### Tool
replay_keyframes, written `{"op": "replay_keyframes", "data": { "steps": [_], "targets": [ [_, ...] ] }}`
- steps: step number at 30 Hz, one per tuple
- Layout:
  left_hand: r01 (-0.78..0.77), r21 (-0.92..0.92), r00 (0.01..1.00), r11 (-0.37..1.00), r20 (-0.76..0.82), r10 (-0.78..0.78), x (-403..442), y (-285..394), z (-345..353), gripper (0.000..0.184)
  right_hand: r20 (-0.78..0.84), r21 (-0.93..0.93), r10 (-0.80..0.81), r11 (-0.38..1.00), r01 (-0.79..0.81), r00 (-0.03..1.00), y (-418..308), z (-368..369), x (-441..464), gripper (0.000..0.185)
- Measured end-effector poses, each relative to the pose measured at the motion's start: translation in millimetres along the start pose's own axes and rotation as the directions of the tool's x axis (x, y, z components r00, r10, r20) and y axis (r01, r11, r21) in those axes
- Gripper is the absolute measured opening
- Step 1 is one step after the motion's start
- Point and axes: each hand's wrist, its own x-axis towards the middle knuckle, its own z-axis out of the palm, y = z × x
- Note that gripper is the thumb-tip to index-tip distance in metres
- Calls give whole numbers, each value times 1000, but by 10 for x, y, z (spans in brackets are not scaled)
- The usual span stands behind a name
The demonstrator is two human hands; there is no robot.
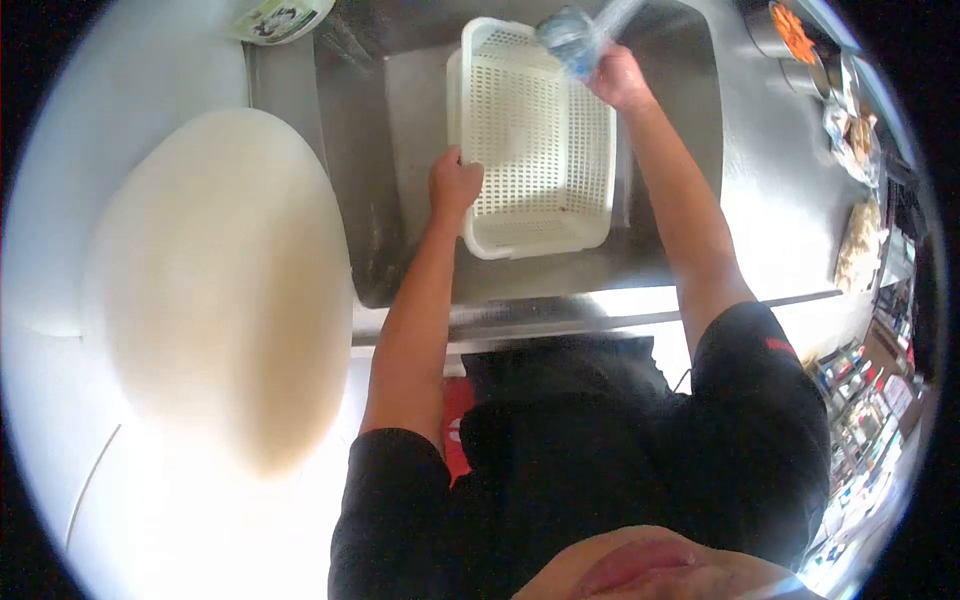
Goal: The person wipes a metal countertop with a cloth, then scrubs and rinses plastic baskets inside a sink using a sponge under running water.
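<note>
A white perforated plastic basket (540, 165) is held tilted over a metal sink (410, 270). A second pale rim along its left side suggests another basket or tray beneath it. My left hand (456, 185) is closed on the basket's left rim, near the lower corner. At the far right corner of the basket, my right hand (618, 78) is closed on a crumpled, bluish translucent thing (570, 42); it is blurred and its kind is unclear. Beside it runs a whitish streak, either a tap or water. A small dark speck lies in the basket.
Left of the sink stands a large, pale rounded object (220, 290). A container with a green label (285, 18) is at the upper left. On the right counter are metal containers (800, 75), one with an orange item, and a bag of pale food (860, 245).
</note>
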Motion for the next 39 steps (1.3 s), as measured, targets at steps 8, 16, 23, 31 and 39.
{"op": "replay_keyframes", "data": {
  "steps": [8,16,23,31,39],
  "targets": [
    [82,-325,994,942,101,-52,-58,838,-171,21,238,-970,281,121,212,930,905,978,-1951,46],
    [299,-515,948,803,257,-188,-153,1292,-395,26,435,-894,116,171,414,893,583,1305,-3012,41],
    [49,-592,998,805,6,-56,-376,1390,-708,31,645,-762,183,236,603,742,-877,1824,-2513,34],
    [-33,-353,997,935,-82,4,-327,1170,-531,31,404,-906,425,306,292,810,-995,1742,-569,45],
    [-33,-696,993,717,-104,-55,-225,1157,-487,24,235,-664,-467,564,491,853,-1033,1250,-251,36]
  ]
}}
